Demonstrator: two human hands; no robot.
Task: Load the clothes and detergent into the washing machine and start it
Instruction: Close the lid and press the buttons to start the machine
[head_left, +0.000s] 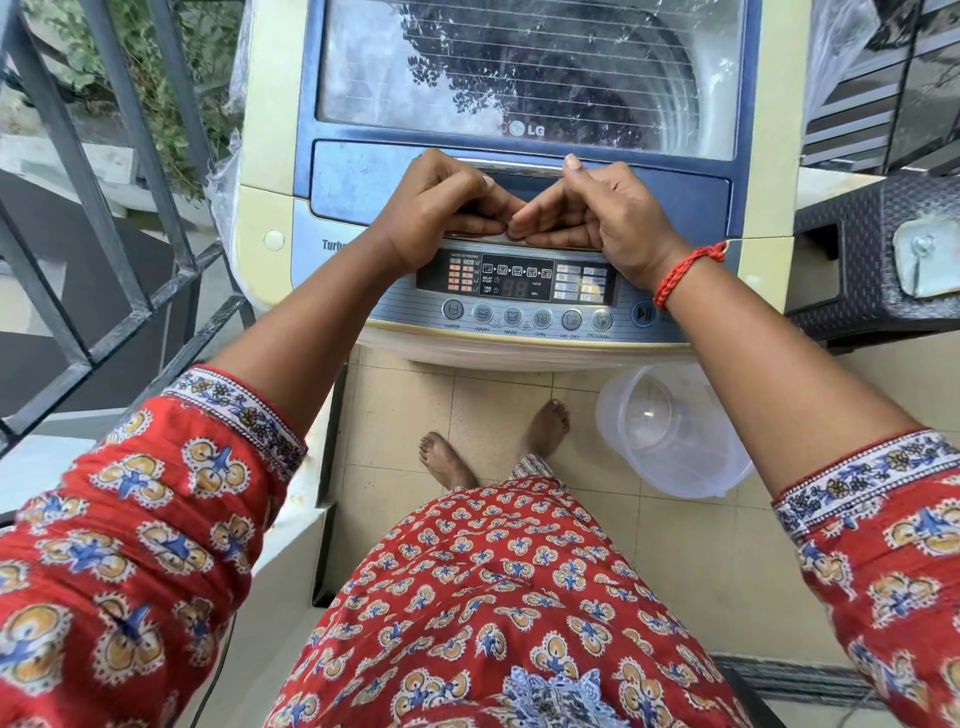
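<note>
Top-loading washing machine, cream plastic body, blue lid frame with scratched, glossy clear window; lid down. Left hand and right hand side by side on front lip of lid, fingers curled under near edge, thumbs up against chrome handle bar; fingertips of both nearly touching at centre. Both grasping lid edge. Dark rectangular control panel just below hands, row of round grey buttons beneath. Braided red thread bracelet on right wrist. Translucent round plastic tub on beige floor tiles, beside bare feet. Dark woven-pattern stool at right; grey metal railing at left. Clothes and detergent not discernible.
</note>
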